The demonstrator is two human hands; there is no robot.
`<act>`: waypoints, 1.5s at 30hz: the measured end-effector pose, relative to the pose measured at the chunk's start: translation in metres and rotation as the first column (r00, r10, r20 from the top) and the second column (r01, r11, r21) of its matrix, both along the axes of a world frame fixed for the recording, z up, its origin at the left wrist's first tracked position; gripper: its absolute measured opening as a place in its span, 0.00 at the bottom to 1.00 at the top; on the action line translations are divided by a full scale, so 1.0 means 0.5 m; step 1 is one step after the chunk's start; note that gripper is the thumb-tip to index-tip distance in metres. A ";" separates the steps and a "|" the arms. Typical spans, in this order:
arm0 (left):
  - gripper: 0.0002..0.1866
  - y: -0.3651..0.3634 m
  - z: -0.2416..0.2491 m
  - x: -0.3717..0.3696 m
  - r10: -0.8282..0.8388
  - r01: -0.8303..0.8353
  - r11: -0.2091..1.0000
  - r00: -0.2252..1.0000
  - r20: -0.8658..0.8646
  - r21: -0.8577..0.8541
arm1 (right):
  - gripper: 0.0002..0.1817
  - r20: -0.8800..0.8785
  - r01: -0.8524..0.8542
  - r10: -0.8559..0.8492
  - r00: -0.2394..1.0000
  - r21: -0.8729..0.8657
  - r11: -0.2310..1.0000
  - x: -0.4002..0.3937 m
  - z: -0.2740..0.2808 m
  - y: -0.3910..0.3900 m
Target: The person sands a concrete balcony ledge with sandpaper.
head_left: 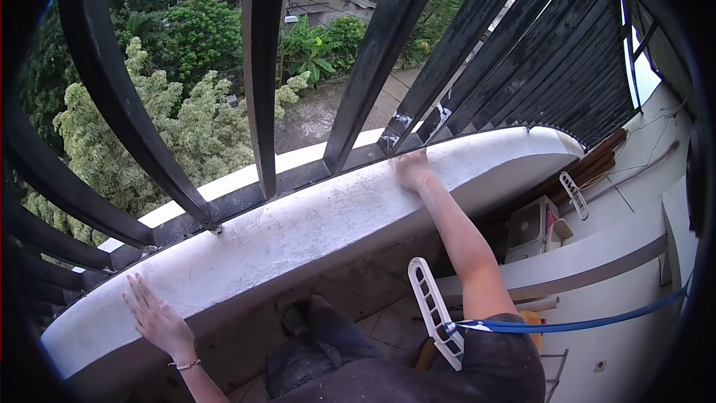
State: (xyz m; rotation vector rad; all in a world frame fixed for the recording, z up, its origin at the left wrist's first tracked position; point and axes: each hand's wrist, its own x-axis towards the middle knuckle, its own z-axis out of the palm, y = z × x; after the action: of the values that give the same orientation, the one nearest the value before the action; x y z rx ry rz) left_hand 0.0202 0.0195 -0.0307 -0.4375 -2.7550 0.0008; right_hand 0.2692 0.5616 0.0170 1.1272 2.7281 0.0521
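My left hand (154, 316) lies flat with fingers spread on the white top of a curved balcony parapet (298, 231), near its left end; a thin bracelet sits on that wrist. My right hand (411, 169) rests palm down farther along the same parapet top, arm stretched out, close to the foot of the black metal railing bars (261, 67). Neither hand holds anything. My legs in dark trousers show below, against the parapet's inner wall.
Black bars rise from the parapet's outer edge. Beyond them are trees, a road and rooftops far below. A white plastic hanger rack (432, 310) and a blue cord (597, 321) cross at my right. Boxes (533, 224) and wooden planks lie on the balcony floor.
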 end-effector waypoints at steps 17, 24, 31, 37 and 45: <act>0.34 -0.011 0.011 -0.001 -0.063 0.062 0.998 0.998 -0.016 -0.029 | 0.24 -0.486 -0.025 0.093 0.869 0.143 0.989 -0.041 -0.109 0.028; 0.34 -0.024 0.021 0.000 -0.114 0.113 0.993 0.993 0.014 0.018 | 0.23 -0.325 -0.251 0.239 0.915 0.004 0.968 -0.100 -0.010 -0.294; 0.35 -0.011 0.012 -0.003 -0.079 0.079 0.997 0.996 -0.037 0.007 | 0.26 -0.196 0.083 -0.060 0.979 0.108 0.991 0.036 -0.037 -0.089; 0.35 -0.006 0.016 0.004 -0.051 0.051 0.998 0.999 -0.015 0.041 | 0.16 -0.473 -0.066 0.145 0.869 0.179 0.982 -0.121 -0.128 -0.107; 0.35 -0.004 0.030 0.007 -0.070 0.070 0.997 0.998 -0.002 0.036 | 0.27 -0.330 -0.127 0.140 0.934 0.062 0.990 -0.055 -0.049 -0.184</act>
State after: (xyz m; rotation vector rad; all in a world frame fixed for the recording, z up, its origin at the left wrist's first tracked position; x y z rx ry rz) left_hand 0.0239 0.0173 -0.0160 -0.5244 -2.7326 -0.0654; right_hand 0.2417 0.4696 -0.0073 1.0411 3.1140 -0.0733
